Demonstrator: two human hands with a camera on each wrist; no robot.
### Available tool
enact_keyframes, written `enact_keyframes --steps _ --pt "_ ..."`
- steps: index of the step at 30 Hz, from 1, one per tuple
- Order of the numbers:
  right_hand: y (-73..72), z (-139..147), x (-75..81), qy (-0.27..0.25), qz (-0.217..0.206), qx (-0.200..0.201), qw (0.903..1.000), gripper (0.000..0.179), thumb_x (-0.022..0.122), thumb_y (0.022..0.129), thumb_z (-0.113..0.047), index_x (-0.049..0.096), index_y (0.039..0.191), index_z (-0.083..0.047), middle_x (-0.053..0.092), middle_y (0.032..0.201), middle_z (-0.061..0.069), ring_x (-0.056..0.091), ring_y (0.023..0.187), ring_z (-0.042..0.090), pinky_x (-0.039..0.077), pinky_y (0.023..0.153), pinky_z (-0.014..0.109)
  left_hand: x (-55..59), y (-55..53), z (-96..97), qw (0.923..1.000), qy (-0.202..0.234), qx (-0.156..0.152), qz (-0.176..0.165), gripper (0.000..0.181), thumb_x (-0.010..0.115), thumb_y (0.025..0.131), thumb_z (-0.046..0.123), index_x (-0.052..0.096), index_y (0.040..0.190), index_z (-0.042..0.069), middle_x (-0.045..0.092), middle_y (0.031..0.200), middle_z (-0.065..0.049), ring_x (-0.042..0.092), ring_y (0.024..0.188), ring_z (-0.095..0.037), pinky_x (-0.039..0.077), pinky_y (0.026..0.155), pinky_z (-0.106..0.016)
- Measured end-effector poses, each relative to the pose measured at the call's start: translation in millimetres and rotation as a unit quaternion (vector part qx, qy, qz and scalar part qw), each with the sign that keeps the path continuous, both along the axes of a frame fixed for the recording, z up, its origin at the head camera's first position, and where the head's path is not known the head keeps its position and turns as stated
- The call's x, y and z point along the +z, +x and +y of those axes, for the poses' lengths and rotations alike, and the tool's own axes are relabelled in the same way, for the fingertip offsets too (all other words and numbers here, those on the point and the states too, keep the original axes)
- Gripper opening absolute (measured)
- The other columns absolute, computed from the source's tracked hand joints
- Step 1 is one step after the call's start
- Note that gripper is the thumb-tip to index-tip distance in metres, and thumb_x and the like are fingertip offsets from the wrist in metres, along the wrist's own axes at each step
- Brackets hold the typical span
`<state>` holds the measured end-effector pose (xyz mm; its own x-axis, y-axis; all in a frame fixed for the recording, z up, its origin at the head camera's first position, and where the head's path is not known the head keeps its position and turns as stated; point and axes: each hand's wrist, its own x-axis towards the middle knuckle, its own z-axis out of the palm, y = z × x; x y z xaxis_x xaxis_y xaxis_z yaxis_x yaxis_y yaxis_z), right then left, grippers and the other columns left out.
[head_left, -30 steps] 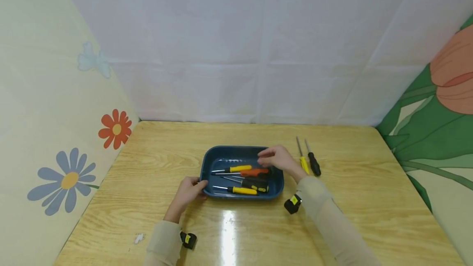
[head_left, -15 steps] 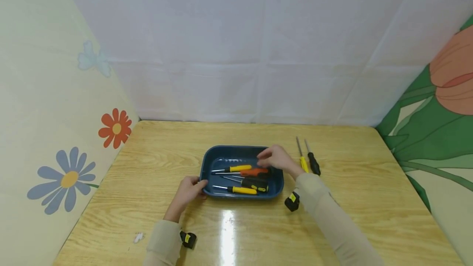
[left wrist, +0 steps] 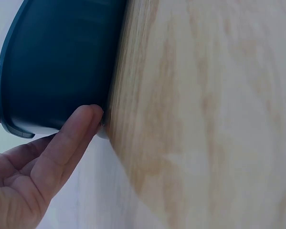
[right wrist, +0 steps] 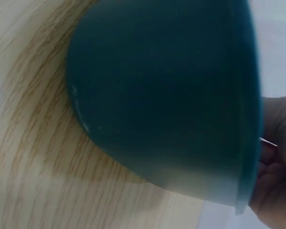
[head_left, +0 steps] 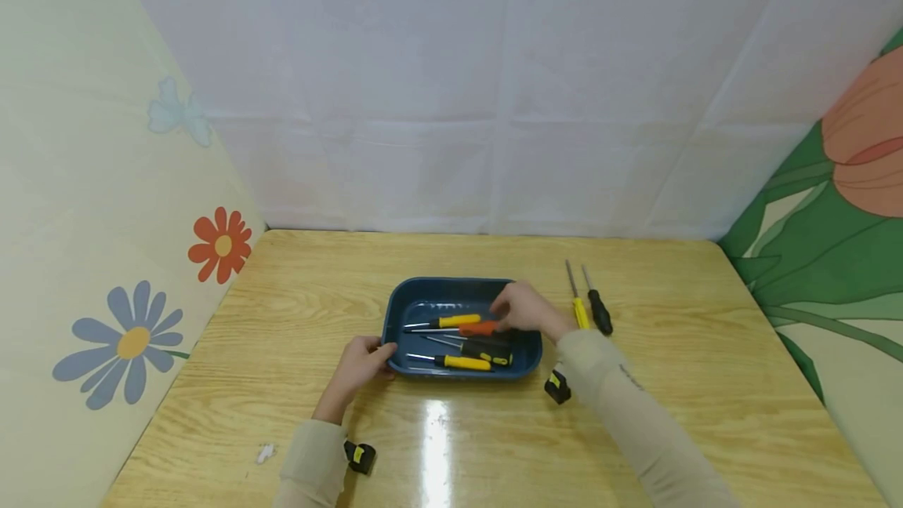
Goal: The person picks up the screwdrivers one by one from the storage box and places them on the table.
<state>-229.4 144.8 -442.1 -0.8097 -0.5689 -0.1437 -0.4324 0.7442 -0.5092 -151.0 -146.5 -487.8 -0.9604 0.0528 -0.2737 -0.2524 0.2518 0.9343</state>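
Tray (head_left: pixel 451 292), dark blue, glossy, round-cornered, set on table (head_left: pixel 317 277) | left end pinched between thumb and fingers of left hand (head_left: pixel 358 367) | screwdriver (head_left: pixel 477 328), orange-red handle, laid inside tray; handle end covered by right hand (head_left: pixel 524 308) | whether screwdriver is gripped cannot be told, right fingers being partly screened by tray in right-wrist view

We've got a creased white sheet (head_left: pixel 423 85) behind our wood-grain table (head_left: pixel 712 390), blue flower (head_left: pixel 132 344) and red flower (head_left: pixel 222 246) off left, big pinkish tulip (head_left: pixel 866 132) off right, plus some white patch (head_left: pixel 266 454) on the wood.
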Motion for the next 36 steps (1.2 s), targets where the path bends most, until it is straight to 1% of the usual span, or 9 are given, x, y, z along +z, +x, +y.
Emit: enact_keyframes --steps 5,8,14,20,24,28,31,36 --pt "1.4 -6 1.1 0.045 -0.007 -0.01 0.9989 0.027 0.077 0.07 -0.007 0.07 0.095 -0.002 0.066 0.09 0.007 0.061 0.08 0.018 0.053 0.069 0.028 -0.4 0.2 0.6 1.0 0.0 0.003 0.001 0.023 0.053 0.086 0.004 0.058 0.094 -0.017 0.064 0.072 -0.016 0.063 0.06 -0.019 0.056 0.057 -0.034" --pt "1.9 -8 1.9 0.053 -0.001 -0.006 0.9986 0.025 0.076 0.07 -0.005 0.07 0.094 -0.001 0.066 0.088 0.008 0.061 0.079 0.018 0.053 0.068 0.028 -0.1 -0.3 0.3 1.0 -0.002 0.002 -0.003 0.024 0.053 0.087 0.004 0.058 0.095 -0.017 0.063 0.073 -0.016 0.063 0.061 -0.019 0.056 0.058 -0.034" --pt "1.5 -10 -1.2 0.063 0.028 0.01 0.9975 0.022 0.077 0.068 -0.005 0.071 0.088 -0.002 0.066 0.082 0.006 0.06 0.076 0.018 0.053 0.067 0.029 -0.5 -0.1 0.1 1.0 -0.002 0.005 0.0 0.024 0.053 0.087 0.004 0.058 0.095 -0.018 0.063 0.073 -0.016 0.063 0.061 -0.02 0.056 0.057 -0.035" --pt "0.9 -14 -3.0 0.086 0.022 0.009 0.996 0.017 0.077 0.066 -0.003 0.072 0.082 -0.006 0.065 0.079 0.002 0.057 0.076 0.017 0.051 0.069 0.032 -0.9 0.1 0.2 1.0 0.001 0.009 -0.002 0.023 0.053 0.086 0.004 0.058 0.094 -0.017 0.063 0.072 -0.016 0.063 0.06 -0.019 0.056 0.057 -0.034" --pt "0.6 -16 -5.1 0.099 0.019 0.009 0.9948 0.016 0.076 0.065 -0.001 0.071 0.08 -0.007 0.064 0.076 0.001 0.056 0.071 0.016 0.051 0.066 0.031 0.1 0.7 -0.1 1.0 0.0 0.005 -0.002 0.024 0.053 0.087 0.004 0.058 0.095 -0.017 0.063 0.072 -0.016 0.062 0.06 -0.019 0.056 0.057 -0.034" --pt "0.7 -17 -7.7 0.104 0.02 0.008 0.9943 0.015 0.074 0.066 0.0 0.071 0.078 -0.007 0.063 0.074 0.001 0.054 0.067 0.014 0.05 0.063 0.029 0.4 1.1 -0.2 1.0 0.0 0.0 0.002 0.024 0.053 0.087 0.004 0.058 0.095 -0.018 0.064 0.072 -0.016 0.062 0.06 -0.018 0.056 0.057 -0.034" --pt "1.2 -16 -8.4 0.102 0.02 0.008 0.9946 0.015 0.072 0.066 0.001 0.07 0.078 -0.007 0.063 0.074 0.001 0.052 0.066 0.013 0.049 0.061 0.029 0.7 0.9 -0.1 1.0 0.0 0.001 -0.001 0.024 0.053 0.087 0.004 0.058 0.095 -0.018 0.064 0.073 -0.016 0.062 0.06 -0.018 0.056 0.057 -0.034" --pt "2.2 -15 -7.9 0.1 0.014 0.006 0.9949 0.018 0.072 0.066 0.002 0.071 0.081 -0.006 0.063 0.077 0.002 0.052 0.069 0.015 0.049 0.065 0.031 1.8 0.1 0.1 1.0 -0.004 0.002 -0.008 0.024 0.053 0.087 0.005 0.058 0.096 -0.017 0.064 0.074 -0.016 0.063 0.062 -0.019 0.057 0.058 -0.034"
